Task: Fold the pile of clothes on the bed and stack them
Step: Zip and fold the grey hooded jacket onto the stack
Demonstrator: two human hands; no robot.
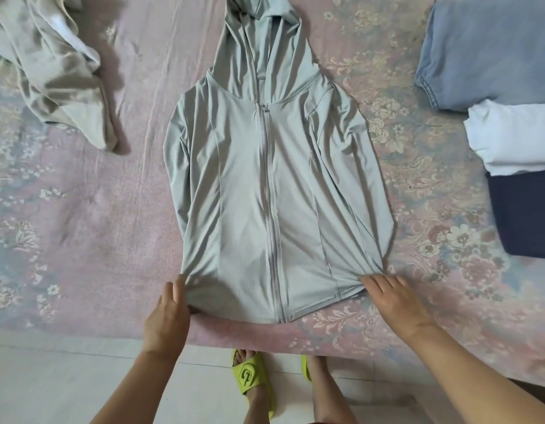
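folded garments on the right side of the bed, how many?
3: denim piece farthest, white one in the middle, navy one nearest. All run off the frame's right edge, so more may be hidden.

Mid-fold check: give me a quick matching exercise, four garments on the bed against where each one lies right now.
Things:
1. hooded jacket
2. crumpled garment
3. folded jeans
4. navy folded item

Places:
A. far right, top
B. centre, spread flat, zipped
C. far left, top
D. right edge, under the white folded piece

Pairs: 1-B, 2-C, 3-A, 4-D
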